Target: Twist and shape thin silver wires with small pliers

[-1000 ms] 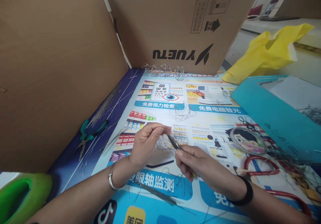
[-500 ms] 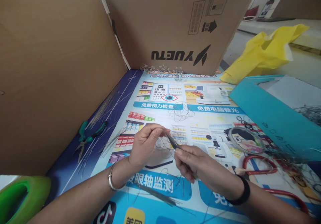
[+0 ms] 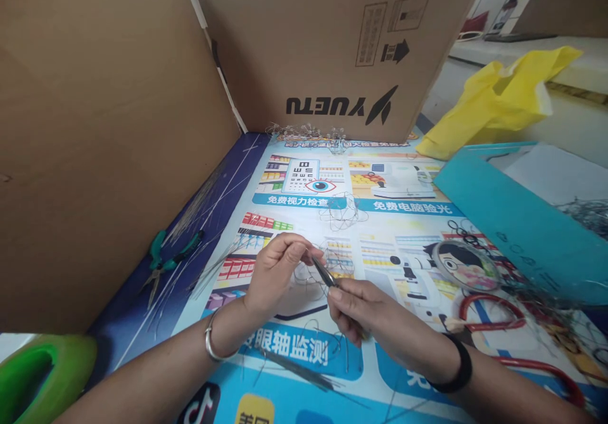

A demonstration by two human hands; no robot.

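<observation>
Head view: your left hand [image 3: 275, 270] has thumb and fingers drawn together on a bent wire piece [image 3: 311, 280], its thin loops hanging just below the fingertips over the printed sheet [image 3: 403, 224]; your right hand [image 3: 356, 303] is closed around pliers [image 3: 325, 273], their tips up at your left fingertips. Nearby, a second wire shape [image 3: 346, 212] lies beyond your hands, a bundle of straight wires [image 3: 304, 371] nearer you, and teal-handled cutters [image 3: 158, 259] off to the left by the cardboard [image 3: 104, 151].
</observation>
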